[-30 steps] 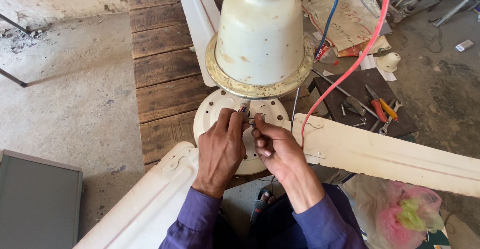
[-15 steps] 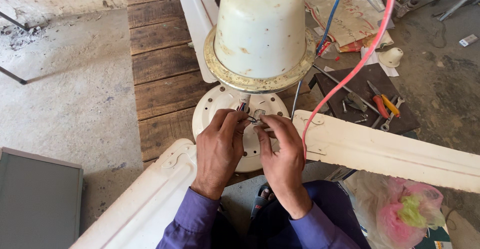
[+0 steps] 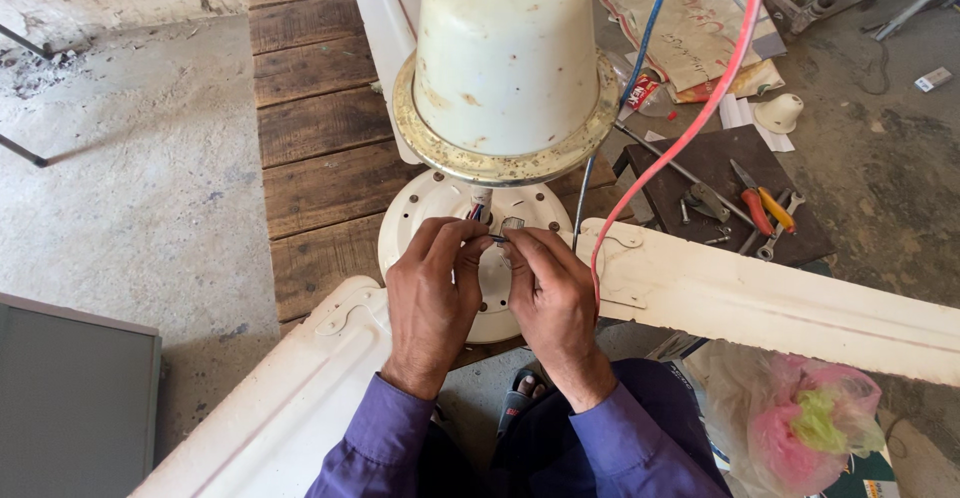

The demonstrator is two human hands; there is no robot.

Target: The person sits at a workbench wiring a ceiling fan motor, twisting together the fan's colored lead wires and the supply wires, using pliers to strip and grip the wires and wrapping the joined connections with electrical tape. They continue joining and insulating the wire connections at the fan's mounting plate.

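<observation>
So the bundle of thin coloured wires (image 3: pixel 478 211) pokes out of the round cream ceiling fan motor housing (image 3: pixel 440 208), right at 12 o'clock from both hands; left hand (image 3: pixel 432 298) has its fingertips pressed together on the wire ends, right hand (image 3: pixel 548 298) pinches them from the 3 o'clock side, fingers meeting over the hub; can't tell which strand is which; the dirty cream bell-shaped canopy cover (image 3: pixel 505 58) hangs just above; red-handled pliers (image 3: pixel 752 203) lie off at 2 o'clock on a dark board (image 3: pixel 680 173).
</observation>
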